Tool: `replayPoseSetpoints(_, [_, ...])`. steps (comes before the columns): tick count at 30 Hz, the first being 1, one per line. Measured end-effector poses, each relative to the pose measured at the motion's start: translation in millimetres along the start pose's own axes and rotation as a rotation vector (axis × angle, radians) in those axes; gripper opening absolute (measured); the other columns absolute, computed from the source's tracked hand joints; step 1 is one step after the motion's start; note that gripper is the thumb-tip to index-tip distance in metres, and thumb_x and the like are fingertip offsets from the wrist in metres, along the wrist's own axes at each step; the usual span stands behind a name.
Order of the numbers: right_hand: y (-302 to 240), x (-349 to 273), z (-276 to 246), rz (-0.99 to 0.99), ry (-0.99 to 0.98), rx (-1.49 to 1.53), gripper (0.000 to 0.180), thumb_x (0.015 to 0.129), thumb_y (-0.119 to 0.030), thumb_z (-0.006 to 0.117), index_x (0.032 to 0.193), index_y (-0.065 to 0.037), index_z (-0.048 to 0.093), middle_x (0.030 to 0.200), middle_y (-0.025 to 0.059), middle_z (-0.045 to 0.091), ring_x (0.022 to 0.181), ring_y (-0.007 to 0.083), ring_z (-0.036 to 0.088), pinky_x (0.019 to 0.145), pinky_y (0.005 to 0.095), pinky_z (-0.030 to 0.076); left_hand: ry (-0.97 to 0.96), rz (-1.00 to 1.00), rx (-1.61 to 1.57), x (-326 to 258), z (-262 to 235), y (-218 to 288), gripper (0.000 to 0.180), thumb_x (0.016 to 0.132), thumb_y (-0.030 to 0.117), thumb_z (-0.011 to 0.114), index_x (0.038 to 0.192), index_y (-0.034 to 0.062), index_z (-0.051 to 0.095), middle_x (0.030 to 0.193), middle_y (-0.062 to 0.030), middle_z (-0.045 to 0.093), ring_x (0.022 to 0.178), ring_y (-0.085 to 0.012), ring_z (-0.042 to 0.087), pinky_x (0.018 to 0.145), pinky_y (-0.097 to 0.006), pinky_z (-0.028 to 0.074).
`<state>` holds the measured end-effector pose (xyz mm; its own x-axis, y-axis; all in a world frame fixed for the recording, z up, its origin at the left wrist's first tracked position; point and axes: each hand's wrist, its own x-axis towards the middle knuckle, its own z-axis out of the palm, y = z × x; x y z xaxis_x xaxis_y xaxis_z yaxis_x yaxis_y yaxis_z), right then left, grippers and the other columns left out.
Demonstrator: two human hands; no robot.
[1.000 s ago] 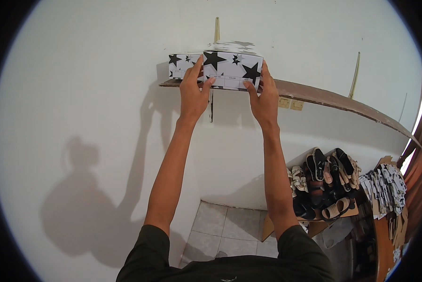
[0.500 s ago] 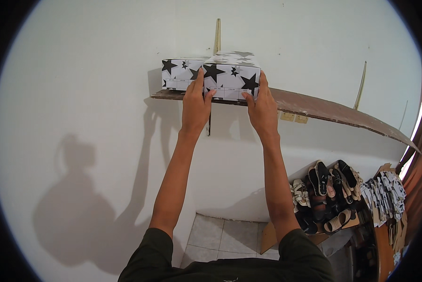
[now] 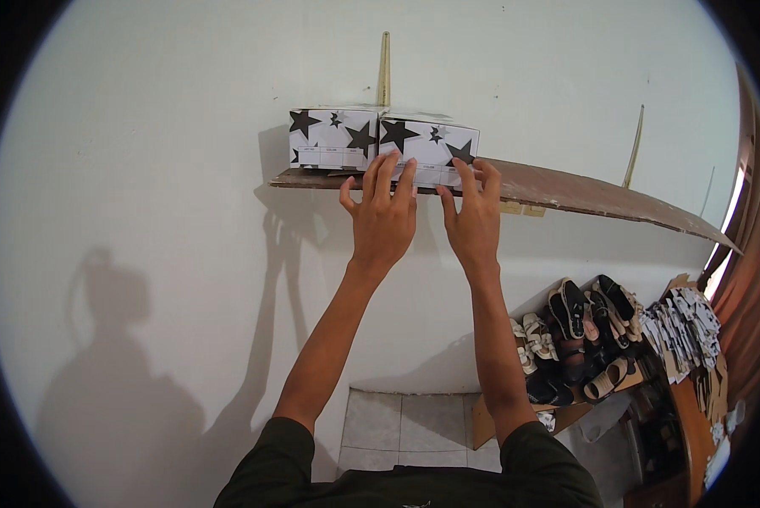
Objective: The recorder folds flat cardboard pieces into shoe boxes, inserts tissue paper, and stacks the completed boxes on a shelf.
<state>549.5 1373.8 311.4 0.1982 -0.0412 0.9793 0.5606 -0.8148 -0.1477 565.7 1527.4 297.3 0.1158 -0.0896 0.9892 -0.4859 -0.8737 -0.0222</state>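
Note:
Two white shoe boxes printed with black and grey stars sit side by side at the left end of a brown wall shelf (image 3: 566, 182). My left hand (image 3: 384, 216), fingers apart, reaches to the lower left front of the right box (image 3: 431, 140); its thumb side comes near the shelf edge. On that box's lower right front rest the fingertips of my right hand (image 3: 473, 216), also spread. Neither hand wraps round the box. The left box (image 3: 331, 140) stands just left of it, with a narrow gap between the two.
Pale metal brackets (image 3: 384, 68) rise on the white wall behind the shelf. Lower right, a pile of shoes and sandals (image 3: 579, 339) lies on a wooden rack. Beside it is a stack of folded star-printed cardboard (image 3: 685, 330), near a brown curtain (image 3: 742, 322). Grey floor tiles (image 3: 431, 423) show below.
The right box has come down flat onto the shelf, slightly rightward. My hands have let go of its sides and now touch its lower front with spread fingers.

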Motion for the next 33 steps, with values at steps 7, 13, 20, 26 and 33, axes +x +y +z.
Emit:
replayPoseSetpoints(7, [2.8,-5.9,8.7,-0.098,0.004,-0.223,0.045,0.096,-0.023,0.069,0.135,-0.002,0.061,0.139,0.0246,0.052,0.122,0.0418,0.054,0.105,0.0528,0.045,-0.079,-0.007,0.011,-2.0,7.5,-5.1,0.041,0.106,0.027,0.049,0.143,0.0134,0.058,0.155,-0.007,0.047,0.144,-0.0203,0.042,0.113,-0.06,0.013])
replayPoseSetpoints(13, [8.7,-14.3,15.8,-0.122,-0.048,-0.312,0.047,0.102,-0.034,0.062,0.136,-0.002,0.061,0.148,0.0269,0.049,0.134,0.0454,0.047,0.116,0.0589,0.032,-0.143,0.01,0.032,-7.6,15.1,-10.9,0.046,0.106,0.03,0.049,0.149,0.0137,0.052,0.163,-0.0103,0.039,0.15,-0.0228,0.037,0.114,-0.068,0.007])
replayPoseSetpoints(20, [8.1,-14.8,26.1,-0.078,-0.079,-0.429,0.06,0.104,-0.052,0.052,0.138,-0.004,0.059,0.153,0.0266,0.047,0.143,0.0485,0.038,0.116,0.0752,0.008,-0.202,0.03,0.037,0.3,17.1,-13.7,0.047,0.102,0.028,0.055,0.147,0.013,0.053,0.162,-0.0121,0.039,0.15,-0.0249,0.038,0.113,-0.073,0.009])
replayPoseSetpoints(26, [2.1,-11.7,25.9,-0.054,-0.108,-0.445,0.059,0.105,-0.052,0.05,0.141,-0.006,0.056,0.155,0.0251,0.044,0.146,0.0457,0.035,0.113,0.078,0.004,-0.157,0.018,-0.056,-2.4,5.9,-16.0,0.046,0.096,0.019,0.059,0.141,0.0101,0.057,0.158,-0.0148,0.043,0.148,-0.0264,0.041,0.114,-0.072,0.011])
replayPoseSetpoints(33, [-29.8,-68.1,-56.4,0.07,-0.16,0.092,0.059,0.106,-0.036,0.055,0.151,-0.001,0.042,0.159,0.0254,0.038,0.147,0.045,0.034,0.122,0.0577,0.019,-0.144,-0.251,-0.765,-73.8,-51.4,14.0,0.045,0.1,0.018,0.057,0.142,0.0045,0.054,0.149,-0.0162,0.053,0.137,-0.0301,0.051,0.115,-0.049,0.031])
